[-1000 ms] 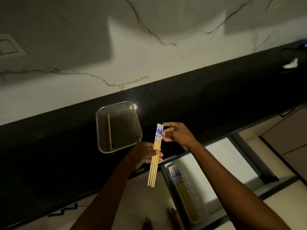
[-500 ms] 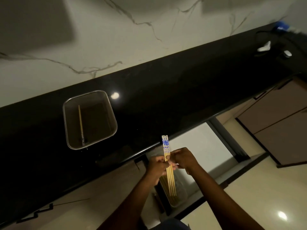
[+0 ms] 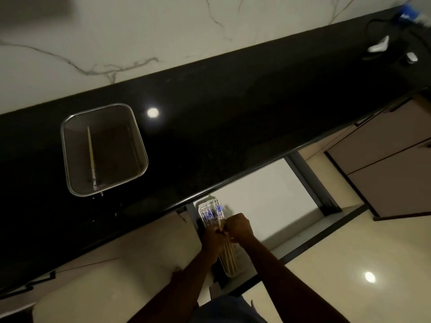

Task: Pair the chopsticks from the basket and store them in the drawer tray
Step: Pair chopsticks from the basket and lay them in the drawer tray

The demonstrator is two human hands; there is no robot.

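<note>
Hands close on a pairing over the open drawer [image 3: 268, 194]: a person's left hand [image 3: 211, 237] and right hand [image 3: 238, 226] meet knuckle to knuckle. The fingers of both are curled round a small bundle of chopsticks [image 3: 228, 251], pinching it at about mid-length. The bundle runs lengthwise through the grip. Its blue-patterned tops point away from the person, and its plain tips show on the near side between the two forearms.

Directly under the grip lies the pale, narrow tray [image 3: 231, 273], set along the drawer's left side. Stored chopsticks [image 3: 206, 215] with the same blue pattern lie in it just beyond the hands. In the dim light it cannot be told whether the held bundle touches the tray.

Well beyond the grip and to its left, the steel basket [image 3: 62, 141] stands on the black countertop [image 3: 233, 113], with a lone chopstick [image 3: 91, 152] lying along its left side. Far to the right of the grip, at the counter's end, sit two small white objects [image 3: 379, 45] near a dark cable. A veined marble wall [image 3: 163, 31] rises behind the counter, and beige cabinet fronts [image 3: 384, 173] stand right of the drawer.
</note>
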